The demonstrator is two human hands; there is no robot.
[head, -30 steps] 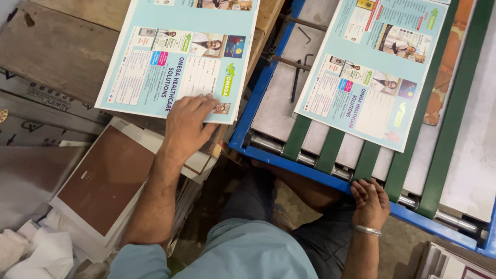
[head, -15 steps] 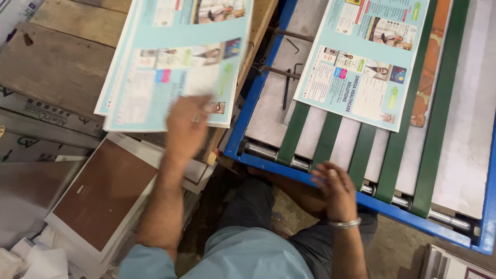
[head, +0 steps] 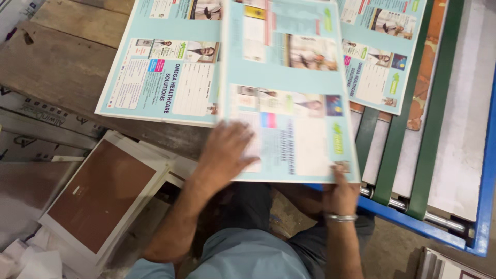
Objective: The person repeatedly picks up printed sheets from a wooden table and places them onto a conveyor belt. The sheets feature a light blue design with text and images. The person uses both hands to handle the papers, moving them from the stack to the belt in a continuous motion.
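Two bare hands carry one pale-blue printed sheet in the head view: the left hand lies flat and spread on its lower left part, and the right hand pinches its lower right corner. The sheet hangs between the stack of printed sheets on the wooden table and the blue-framed conveyor with green belts, overlapping another printed sheet lying there. A brown-faced board rests below the table edge.

Wooden bench top on my left – stack of pale-blue printed sheets flat on it, near edge overhanging. Right of that, blue-framed conveyor w/ green belts – another printed sheet lies across them. Floor below: brown-faced boards, crumpled paper.
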